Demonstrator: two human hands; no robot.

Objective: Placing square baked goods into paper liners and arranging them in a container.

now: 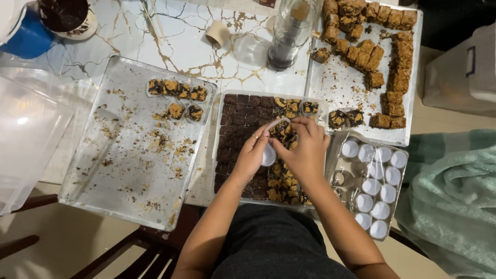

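Observation:
My left hand (252, 154) pinches a small white paper cup (268, 155) over a clear plastic box (219, 135) filled with dark and marbled brownie squares (240, 116). My right hand (305, 147) hovers beside it with fingers curled over the marbled pieces in the box, touching the paper cup's edge; whether it holds a piece I cannot tell. A clear pack of white paper cups (382, 182) lies just right of my right forearm.
A crumb-strewn metal tray (119, 160) at left holds several cupped brownie pieces (176, 91). Another tray (341, 85) at back right carries cut squares (392, 77). A glass bottle (288, 33), tape roll (217, 34), bowl (67, 18), clear lid (26, 134) and green cloth (454, 196) surround them.

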